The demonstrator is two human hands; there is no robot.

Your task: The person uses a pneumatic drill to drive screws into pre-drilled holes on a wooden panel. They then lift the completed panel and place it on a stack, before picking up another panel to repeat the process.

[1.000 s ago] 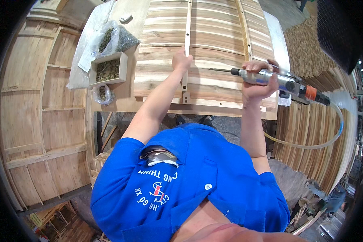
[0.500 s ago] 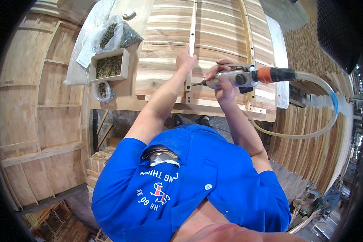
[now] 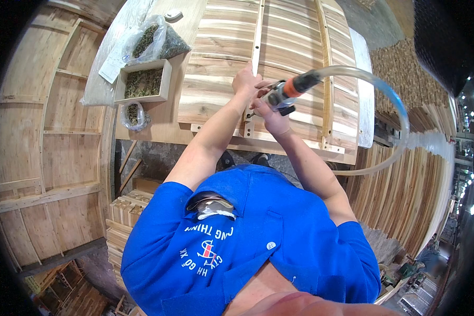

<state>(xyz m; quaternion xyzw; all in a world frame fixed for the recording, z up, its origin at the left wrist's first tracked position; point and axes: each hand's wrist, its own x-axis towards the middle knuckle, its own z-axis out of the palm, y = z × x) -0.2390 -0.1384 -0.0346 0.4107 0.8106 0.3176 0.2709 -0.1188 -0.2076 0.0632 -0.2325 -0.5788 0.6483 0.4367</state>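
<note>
My right hand (image 3: pixel 271 116) is wrapped round a silver pneumatic screwdriver (image 3: pixel 274 96) with an orange and black hose coupling. The tool stands steeply over a narrow pale wooden strip (image 3: pixel 257 45) with dark holes along it. Its bit is mostly hidden behind my fingers, low on the strip near the panel's front edge. My left hand (image 3: pixel 244 80) is closed on the same strip just beyond the tool, its fingertips close to my right fingers. Under the strip lies a wide slatted wooden panel (image 3: pixel 292 52) with streaked grain.
Left of the panel are a wooden box (image 3: pixel 165 81) of small screws, a bag of screws (image 3: pixel 166 45) and a smaller bag (image 3: pixel 134 117). A second holed strip (image 3: pixel 325 52) crosses the panel's right side. The clear air hose (image 3: pixel 404 124) loops right, before stacked boards (image 3: pixel 400 184).
The screwdriver has swung from lying nearly level to a steeper tilt. My right hand has moved left, up to my left hand, which keeps to the strip.
</note>
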